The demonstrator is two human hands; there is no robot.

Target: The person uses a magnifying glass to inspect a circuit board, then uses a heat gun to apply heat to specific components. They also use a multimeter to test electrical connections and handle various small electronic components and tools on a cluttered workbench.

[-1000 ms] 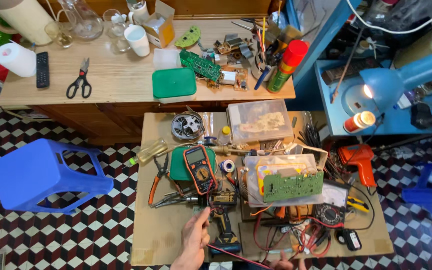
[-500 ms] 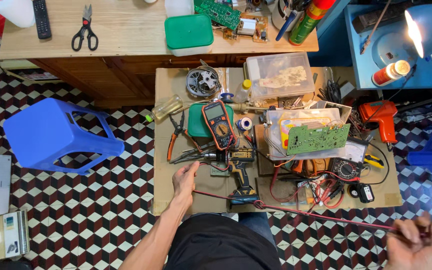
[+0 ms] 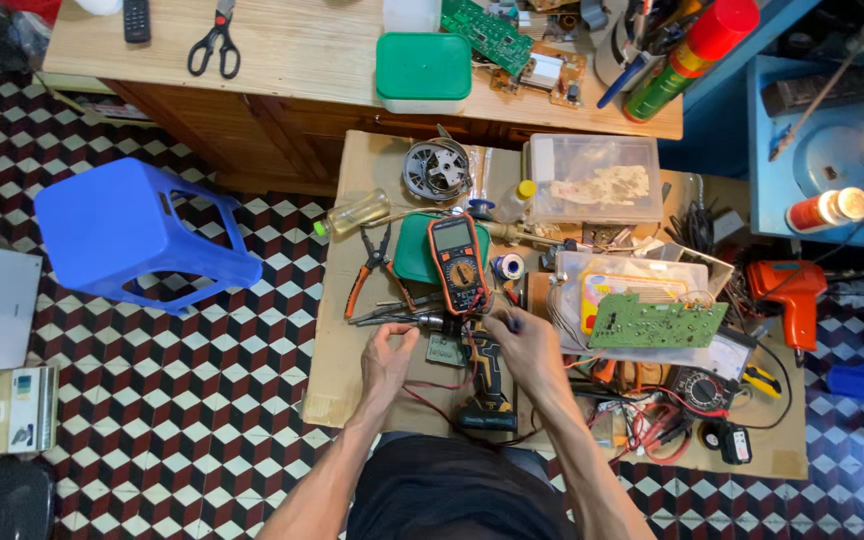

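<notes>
Stool [image 3: 142,235] standing far left on tiled floor. You are resting left hand [image 3: 389,358] on counter [image 3: 352,390], fingers curled loosely, gripping nothing visible. Drill [image 3: 485,385] lying between hands, below multimeter [image 3: 457,262]. Right hand [image 3: 520,340] pinching what looks like probe at drill top. Likely testing step; next move needs steady contact.

orange-and-black multimeter [image 3: 459,262] on green pad [image 3: 414,250]. green circuit board [image 3: 656,321] near cardboard's right edge. orange drill [image 3: 790,293] past that edge. green lid on box [image 3: 423,68], red-capped green spray can [image 3: 694,55] on tan wooden desk [image 3: 302,50]. blue stool [image 3: 137,235] on red-black-white checkered floor [image 3: 182,420].
</notes>
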